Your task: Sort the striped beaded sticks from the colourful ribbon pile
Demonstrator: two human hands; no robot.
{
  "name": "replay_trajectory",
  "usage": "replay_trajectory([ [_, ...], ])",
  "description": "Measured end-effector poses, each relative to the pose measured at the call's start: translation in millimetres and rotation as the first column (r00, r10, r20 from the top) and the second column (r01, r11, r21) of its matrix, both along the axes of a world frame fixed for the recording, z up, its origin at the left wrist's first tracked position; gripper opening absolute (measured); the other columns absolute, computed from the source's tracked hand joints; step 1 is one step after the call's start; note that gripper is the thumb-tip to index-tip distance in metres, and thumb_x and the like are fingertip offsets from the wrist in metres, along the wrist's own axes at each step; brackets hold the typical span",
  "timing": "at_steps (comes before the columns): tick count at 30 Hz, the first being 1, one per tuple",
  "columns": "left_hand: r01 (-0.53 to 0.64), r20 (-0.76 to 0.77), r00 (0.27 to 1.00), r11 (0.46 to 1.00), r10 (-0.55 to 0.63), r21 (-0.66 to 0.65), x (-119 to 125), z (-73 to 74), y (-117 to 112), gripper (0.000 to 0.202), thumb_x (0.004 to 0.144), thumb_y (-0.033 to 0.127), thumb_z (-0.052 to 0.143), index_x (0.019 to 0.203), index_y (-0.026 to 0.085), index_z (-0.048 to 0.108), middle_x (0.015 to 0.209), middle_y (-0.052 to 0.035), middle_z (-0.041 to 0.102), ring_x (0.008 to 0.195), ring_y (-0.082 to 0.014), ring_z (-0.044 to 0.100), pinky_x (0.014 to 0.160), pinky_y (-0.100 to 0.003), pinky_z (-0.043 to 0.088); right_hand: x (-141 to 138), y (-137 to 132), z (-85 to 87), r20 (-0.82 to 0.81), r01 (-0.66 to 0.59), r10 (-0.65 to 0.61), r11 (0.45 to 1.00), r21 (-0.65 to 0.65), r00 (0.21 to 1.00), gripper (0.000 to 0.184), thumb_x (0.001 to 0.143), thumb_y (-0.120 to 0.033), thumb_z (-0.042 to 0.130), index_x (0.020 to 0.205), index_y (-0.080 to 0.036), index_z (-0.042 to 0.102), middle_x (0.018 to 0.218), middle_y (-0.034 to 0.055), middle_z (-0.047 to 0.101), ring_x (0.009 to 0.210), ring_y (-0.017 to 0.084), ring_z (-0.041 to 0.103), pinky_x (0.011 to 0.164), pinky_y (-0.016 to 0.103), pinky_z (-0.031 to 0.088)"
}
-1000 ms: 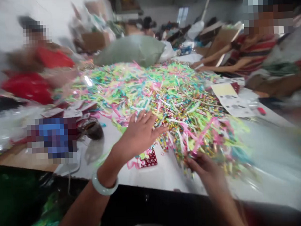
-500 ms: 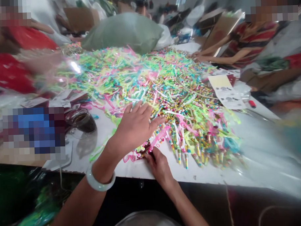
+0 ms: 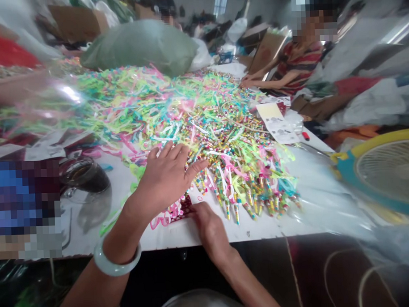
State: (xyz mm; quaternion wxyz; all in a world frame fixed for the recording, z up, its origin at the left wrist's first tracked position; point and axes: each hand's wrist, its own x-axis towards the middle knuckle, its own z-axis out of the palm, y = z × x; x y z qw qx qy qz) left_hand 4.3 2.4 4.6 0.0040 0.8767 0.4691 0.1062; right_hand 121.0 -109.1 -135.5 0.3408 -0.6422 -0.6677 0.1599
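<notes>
A big heap of bright green, pink and yellow strips with small beaded sticks (image 3: 203, 122) covers the white table (image 3: 313, 185). My left hand (image 3: 165, 177), with a pale bangle on its wrist, lies flat and spread on the near edge of the heap. My right hand (image 3: 207, 223) sits just below it at the table's front edge, fingers curled at a red patterned card (image 3: 182, 208) under pink strips. Whether those fingers grip anything is hidden.
A glass jar (image 3: 86, 177) stands left of my left hand. A grey-green sack (image 3: 140, 46) lies behind the heap. A person in a striped top (image 3: 295, 63) works at the far right. Printed sheets (image 3: 277, 122) lie right of the heap; a fan (image 3: 382, 169) stands at right.
My right hand came left from the heap's right side to the front edge under my left hand. The view has swung right, bringing the fan into sight. My left hand stays flat.
</notes>
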Motion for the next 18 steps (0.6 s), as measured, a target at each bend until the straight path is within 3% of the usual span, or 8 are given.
replay_trajectory([
  [1, 0.002, -0.003, 1.0, 1.0, -0.002, 0.007, -0.7, -0.4, -0.3, 0.079, 0.086, 0.067, 0.005, 0.131, 0.015, 0.044, 0.139, -0.0121, 0.049, 0.133, -0.0312, 0.033, 0.108, -0.051, 0.021, 15.4, -4.3, 1.9, -0.016, 0.116, -0.116, 0.993, 0.005, 0.993, 0.019, 0.092, -0.03, 0.039, 0.1, -0.022, 0.054, 0.091, 0.0055, 0.062, 0.078, 0.017, 0.06, 0.068, 0.028, 0.048],
  [3, 0.016, 0.001, 1.0, 1.0, -0.016, 0.013, -2.2, -0.4, -1.0, 0.077, 0.086, 0.066, 0.006, 0.13, 0.017, 0.045, 0.138, -0.0112, 0.05, 0.132, -0.0299, 0.035, 0.108, -0.049, 0.022, 49.0, -13.2, 4.4, 0.061, 0.407, -0.404, 0.912, -0.05, 0.913, 0.027, 0.087, -0.042, 0.046, 0.101, -0.02, 0.053, 0.092, 0.0074, 0.06, 0.074, 0.019, 0.059, 0.062, 0.03, 0.046],
  [5, 0.022, 0.012, 1.0, 1.0, -0.022, 0.015, -2.8, 0.6, -1.7, 0.076, 0.086, 0.066, 0.006, 0.129, 0.017, 0.046, 0.138, -0.0109, 0.05, 0.132, -0.0287, 0.036, 0.108, -0.047, 0.023, 79.3, -18.8, 5.5, 0.196, 0.506, -0.475, 0.847, -0.163, 0.858, 0.032, 0.081, -0.049, 0.051, 0.093, -0.02, 0.055, 0.09, 0.0074, 0.059, 0.073, 0.02, 0.058, 0.06, 0.031, 0.042],
  [7, 0.014, 0.017, 1.0, 1.0, -0.015, 0.008, -2.2, 1.9, -2.2, 0.076, 0.087, 0.065, 0.006, 0.129, 0.016, 0.046, 0.138, -0.0117, 0.05, 0.132, -0.0289, 0.036, 0.108, -0.048, 0.024, 98.7, -18.8, 6.4, 0.222, 0.464, -0.416, 0.847, -0.257, 0.882, 0.029, 0.08, -0.049, 0.051, 0.078, -0.02, 0.054, 0.08, 0.0046, 0.058, 0.069, 0.018, 0.056, 0.059, 0.029, 0.04],
  [9, 0.006, 0.014, 1.0, 1.0, -0.006, 0.002, -1.1, 2.9, -2.6, 0.077, 0.086, 0.065, 0.006, 0.128, 0.014, 0.047, 0.137, -0.0125, 0.05, 0.132, -0.0294, 0.036, 0.107, -0.048, 0.024, 103.2, -13.4, 8.6, 0.14, 0.423, -0.4, 0.863, -0.274, 0.906, 0.03, 0.082, -0.048, 0.05, 0.071, -0.021, 0.051, 0.068, 0.0014, 0.056, 0.062, 0.016, 0.053, 0.058, 0.028, 0.038],
  [12, 0.011, 0.008, 1.0, 1.0, -0.011, 0.008, -0.2, 3.0, -3.1, 0.078, 0.086, 0.066, 0.006, 0.128, 0.015, 0.047, 0.137, -0.0125, 0.051, 0.132, -0.0292, 0.036, 0.108, -0.048, 0.023, 82.0, 0.8, 12.4, -0.181, 0.369, -0.416, 0.896, -0.245, 0.891, 0.029, 0.081, -0.049, 0.052, 0.08, -0.02, 0.054, 0.061, -0.0012, 0.054, 0.055, 0.014, 0.052, 0.054, 0.026, 0.04],
  [15, 0.011, 0.006, 1.0, 1.0, -0.011, 0.013, -0.3, 2.0, -3.0, 0.076, 0.087, 0.065, 0.007, 0.128, 0.016, 0.047, 0.135, -0.0116, 0.052, 0.131, -0.0281, 0.036, 0.108, -0.046, 0.023, 41.0, 16.1, 9.5, -0.607, 0.091, -0.215, 0.969, -0.229, 0.765, 0.029, 0.079, -0.048, 0.056, 0.086, -0.02, 0.057, 0.062, -0.0018, 0.058, 0.054, 0.014, 0.056, 0.054, 0.027, 0.046],
  [18, 0.009, 0.004, 1.0, 1.0, -0.009, 0.025, -0.3, 1.2, -2.3, 0.076, 0.087, 0.065, 0.006, 0.127, 0.016, 0.048, 0.134, -0.0116, 0.053, 0.13, -0.0283, 0.038, 0.107, -0.045, 0.024, 5.6, 28.6, -2.1, -0.794, -0.102, -0.083, 0.978, -0.18, 0.602, 0.026, 0.078, -0.046, 0.058, 0.082, -0.02, 0.058, 0.06, -0.0023, 0.062, 0.052, 0.013, 0.057, 0.056, 0.028, 0.049],
])
